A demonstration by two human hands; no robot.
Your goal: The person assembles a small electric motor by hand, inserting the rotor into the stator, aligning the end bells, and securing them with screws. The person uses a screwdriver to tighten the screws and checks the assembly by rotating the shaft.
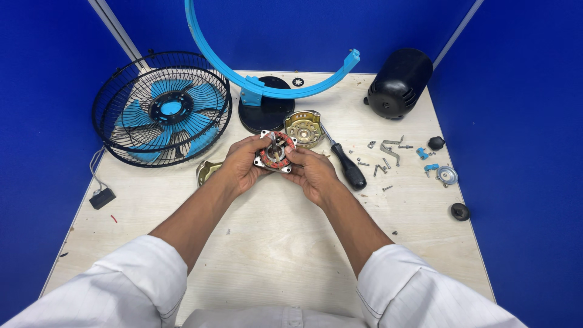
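Both hands point(243, 165) point(313, 173), fingers seemingly gripping motor stator point(275, 152)

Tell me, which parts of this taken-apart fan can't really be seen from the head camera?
- Underside of the motor core: covered by the left hand and right hand.
- Brass-coloured plate: mostly behind the left wrist.
- Loose screws: too small to tell apart.
- Blue ring: cut off by the top edge.
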